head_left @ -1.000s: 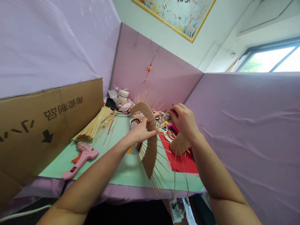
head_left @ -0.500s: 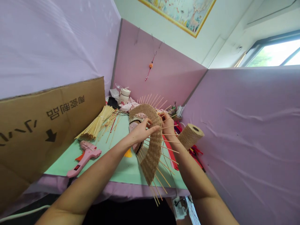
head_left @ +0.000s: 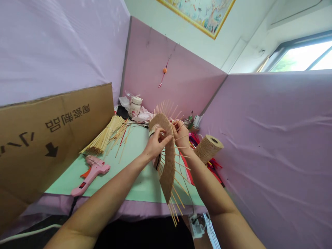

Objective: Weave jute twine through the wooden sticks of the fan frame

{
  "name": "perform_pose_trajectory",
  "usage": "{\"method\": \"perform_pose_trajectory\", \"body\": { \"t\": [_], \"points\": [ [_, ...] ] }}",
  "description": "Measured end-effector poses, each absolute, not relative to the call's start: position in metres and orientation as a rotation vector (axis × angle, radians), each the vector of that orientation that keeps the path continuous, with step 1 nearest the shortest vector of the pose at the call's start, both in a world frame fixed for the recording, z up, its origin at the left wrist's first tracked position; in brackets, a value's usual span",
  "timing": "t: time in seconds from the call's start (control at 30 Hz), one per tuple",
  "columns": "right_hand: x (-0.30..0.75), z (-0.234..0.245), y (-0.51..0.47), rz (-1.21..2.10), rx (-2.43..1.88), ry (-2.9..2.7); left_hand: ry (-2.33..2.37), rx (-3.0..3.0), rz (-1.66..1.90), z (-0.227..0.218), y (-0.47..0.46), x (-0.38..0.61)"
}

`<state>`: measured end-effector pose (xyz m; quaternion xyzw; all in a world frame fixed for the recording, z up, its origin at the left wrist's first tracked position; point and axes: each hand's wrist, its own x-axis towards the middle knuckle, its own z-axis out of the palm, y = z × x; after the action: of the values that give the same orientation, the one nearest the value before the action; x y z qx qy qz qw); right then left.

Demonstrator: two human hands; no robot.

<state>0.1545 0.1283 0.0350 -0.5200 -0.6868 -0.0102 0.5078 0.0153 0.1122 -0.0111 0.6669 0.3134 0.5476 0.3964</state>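
I hold a round woven twine disc (head_left: 168,162) with thin wooden sticks poking out all round, edge-on above the green table (head_left: 135,180). My left hand (head_left: 155,143) grips its left face near the top, fingers pinched on the weave. On the disc's right side, my right hand (head_left: 181,135) is closed among the sticks near the upper rim, pinching the twine there. A spool of brown twine (head_left: 208,148) lies tilted just right of my right forearm.
A pink glue gun (head_left: 90,174) lies at the table's left front. A bundle of wooden sticks (head_left: 103,138) rests against a cardboard sheet (head_left: 46,135). A white jar (head_left: 136,105) and clutter fill the far corner. Purple partition walls close in the table on three sides.
My right hand came in from the raised twine pull to the disc's upper rim. The disc turned more edge-on and the twine spool tipped over.
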Motion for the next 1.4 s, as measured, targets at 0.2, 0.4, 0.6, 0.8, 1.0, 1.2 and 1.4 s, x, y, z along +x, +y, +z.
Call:
{"method": "perform_pose_trajectory", "body": {
  "t": [0.2,0.4,0.6,0.8,1.0,1.2,1.4],
  "points": [
    [0.156,0.032,0.125,0.01,-1.284,-1.663,0.858,1.694,1.264,-0.003,0.106,0.01],
    [0.156,0.033,0.125,0.029,-1.304,-1.709,1.027,1.715,1.181,0.007,0.104,0.01],
    [0.167,0.056,0.116,0.118,-1.296,-1.769,1.134,1.686,1.219,0.003,0.103,0.014],
    [0.189,0.107,0.095,0.767,-1.216,-1.622,1.162,1.73,1.174,0.007,0.1,0.013],
    [0.181,0.136,0.074,0.866,-1.115,-1.586,1.182,1.766,1.146,0.01,0.099,0.015],
    [0.177,0.135,0.089,0.654,-1.172,-1.639,1.19,1.776,1.151,0.008,0.1,0.017],
    [0.175,0.136,0.091,-0.124,-1.016,-1.936,1.177,1.766,1.138,0.01,0.098,0.015]
  ]
}}
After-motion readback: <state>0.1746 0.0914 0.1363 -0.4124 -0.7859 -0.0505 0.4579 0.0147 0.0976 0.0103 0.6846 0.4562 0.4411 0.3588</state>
